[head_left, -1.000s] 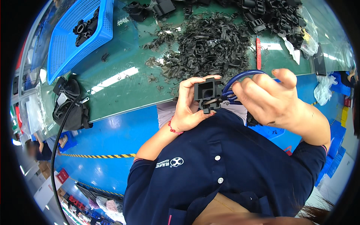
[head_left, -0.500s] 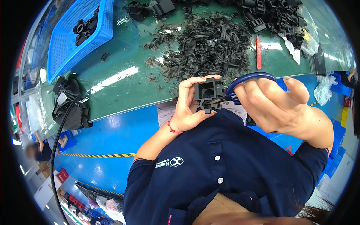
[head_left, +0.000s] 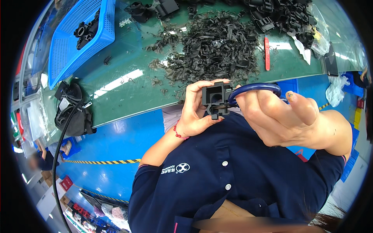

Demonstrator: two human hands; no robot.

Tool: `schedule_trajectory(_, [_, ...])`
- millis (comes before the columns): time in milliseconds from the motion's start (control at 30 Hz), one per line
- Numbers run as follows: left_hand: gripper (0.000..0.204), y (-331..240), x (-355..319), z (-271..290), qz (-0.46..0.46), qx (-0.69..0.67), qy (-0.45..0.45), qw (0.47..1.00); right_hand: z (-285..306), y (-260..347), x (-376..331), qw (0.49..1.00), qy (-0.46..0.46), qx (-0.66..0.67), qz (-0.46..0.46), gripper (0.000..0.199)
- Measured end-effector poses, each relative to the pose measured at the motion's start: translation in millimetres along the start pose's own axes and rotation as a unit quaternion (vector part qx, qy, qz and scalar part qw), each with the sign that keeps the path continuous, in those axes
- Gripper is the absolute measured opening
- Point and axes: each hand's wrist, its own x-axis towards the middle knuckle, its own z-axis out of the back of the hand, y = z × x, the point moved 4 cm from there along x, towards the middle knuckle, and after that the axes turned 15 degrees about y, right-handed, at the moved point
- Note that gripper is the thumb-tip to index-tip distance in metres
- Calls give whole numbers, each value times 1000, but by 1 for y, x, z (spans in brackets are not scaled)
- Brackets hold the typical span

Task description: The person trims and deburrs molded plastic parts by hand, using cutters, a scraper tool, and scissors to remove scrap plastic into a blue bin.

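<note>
My left hand (head_left: 196, 112) grips a small black plastic part (head_left: 215, 99) with a square opening, held up in front of my chest. My right hand (head_left: 287, 118) holds blue-handled scissors (head_left: 256, 88); its fingers pass through the loops and the tips meet the right side of the black part. The blades are mostly hidden behind the part. Both hands hover just off the near edge of the green table (head_left: 124, 77). Beyond them lies a large heap of black plastic trimmings (head_left: 215, 48).
A blue mesh basket (head_left: 79, 39) with black parts stands at the far left. More black parts (head_left: 279, 15) are piled at the far right, beside a red tool (head_left: 267, 52) and a clear plastic bag (head_left: 316, 35). Black bags with a cable (head_left: 72, 110) hang off the table's left edge.
My right hand has closed in on the black part with the scissors and its fingers have spread slightly. My left hand keeps the part almost still.
</note>
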Motion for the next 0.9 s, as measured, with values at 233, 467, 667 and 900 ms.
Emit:
schedule_trajectory(233, [70, -1, -1, -1, 8, -2, 5, 1000, -3, 3, -1, 1000, -8, 12, -16, 7])
schedule_trajectory(467, [70, -1, 2, 0, 6, 6, 18, 1000, -12, 5, -5, 992, -41, 103, -59, 13])
schedule_trajectory(667, [70, 0, 2, -1, 7, -7, 13, 1000, -14, 4, -8, 988, -27, 142, -62, 11])
schedule_trajectory(900, [71, 0, 3, 1, 10, -9, 10, 1000, -26, -1, -12, 969, -8, 238, -64, 15])
